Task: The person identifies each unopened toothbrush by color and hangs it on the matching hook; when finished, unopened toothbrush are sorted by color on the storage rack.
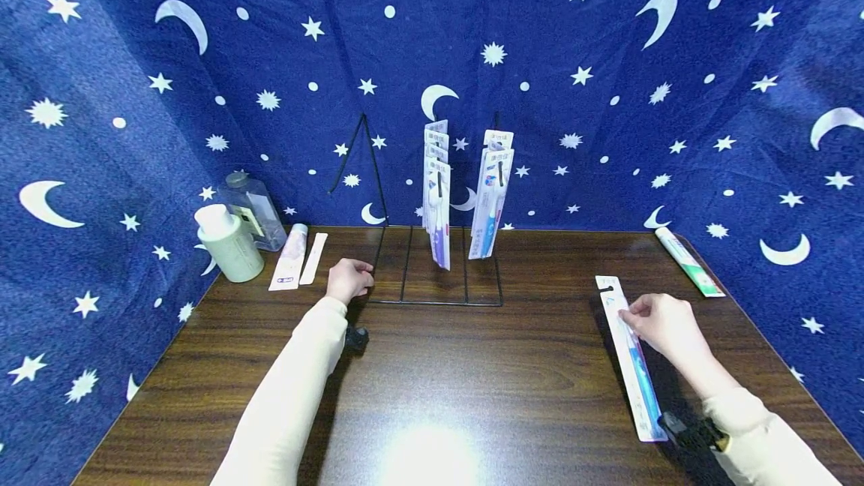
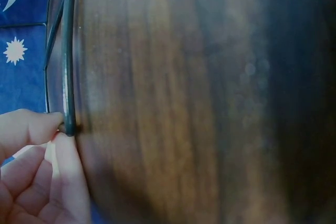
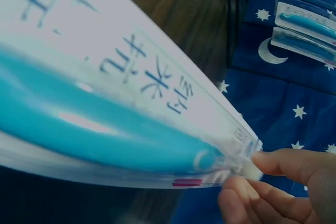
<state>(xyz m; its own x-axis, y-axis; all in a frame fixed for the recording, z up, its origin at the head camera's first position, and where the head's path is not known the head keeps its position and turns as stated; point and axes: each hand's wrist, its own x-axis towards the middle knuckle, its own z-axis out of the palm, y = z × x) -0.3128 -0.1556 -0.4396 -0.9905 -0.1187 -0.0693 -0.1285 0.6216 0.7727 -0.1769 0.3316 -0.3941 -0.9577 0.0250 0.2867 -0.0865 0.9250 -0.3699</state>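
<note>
My left hand (image 1: 358, 280) pinches the near left corner of a black wire rack (image 1: 437, 301) standing at the back of the wooden table (image 1: 472, 381). In the left wrist view its thumb and finger (image 2: 58, 129) close on the wire (image 2: 68, 77). Two rows of packaged toothbrushes (image 1: 437, 193) (image 1: 493, 197) hang on the rack. My right hand (image 1: 629, 315) pinches the upper part of a packaged blue toothbrush (image 1: 633, 370) lying flat on the table's right side. In the right wrist view the package (image 3: 115, 108) fills the frame, with the hand (image 3: 252, 174) at its edge.
At the back left stand a clear bottle (image 1: 255, 208) and a pale green container (image 1: 228, 244), with a toothpaste tube (image 1: 290, 257) and a white strip (image 1: 314, 257) lying beside them. A green-and-white toothpaste box (image 1: 688, 261) lies at the back right. Blue star-print cloth (image 1: 580, 96) surrounds the table.
</note>
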